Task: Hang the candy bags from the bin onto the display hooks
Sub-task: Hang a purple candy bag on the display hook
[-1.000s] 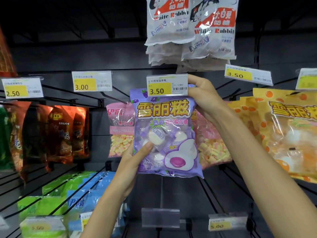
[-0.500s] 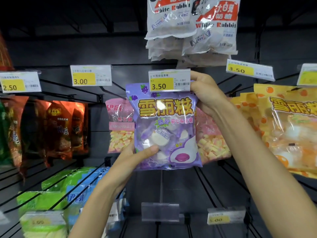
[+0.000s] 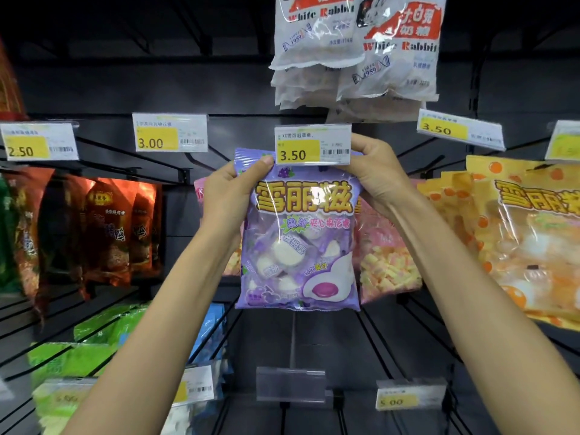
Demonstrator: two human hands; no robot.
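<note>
Left hand: the left hand (image 3: 230, 196) gripped the upper left corner of the purple candy bag (image 3: 298, 243), thumb pressed on the front near the top edge.
Right hand: the right hand (image 3: 375, 174) was closed on the bag's upper right corner, its fingers curled behind the 3.50 price tag (image 3: 313, 145).
Purple candy bag: it was held upright between both hands, its top edge tucked just behind that tag; the hook itself was hidden by the tag.
Neighbours behind: pink marshmallow bags (image 3: 389, 262) hung just behind it, showing on both sides.
Right side: orange bags (image 3: 527, 240) hung in a row beside the pink ones.
Left side: red-brown snack bags (image 3: 116, 233) hung under the 3.00 price tag (image 3: 169, 132).
Above: White Rabbit bags (image 3: 354, 51) hung from a higher hook.
Below: green bags (image 3: 94, 346) lay on lower hooks against the dark back panel (image 3: 345, 350).
</note>
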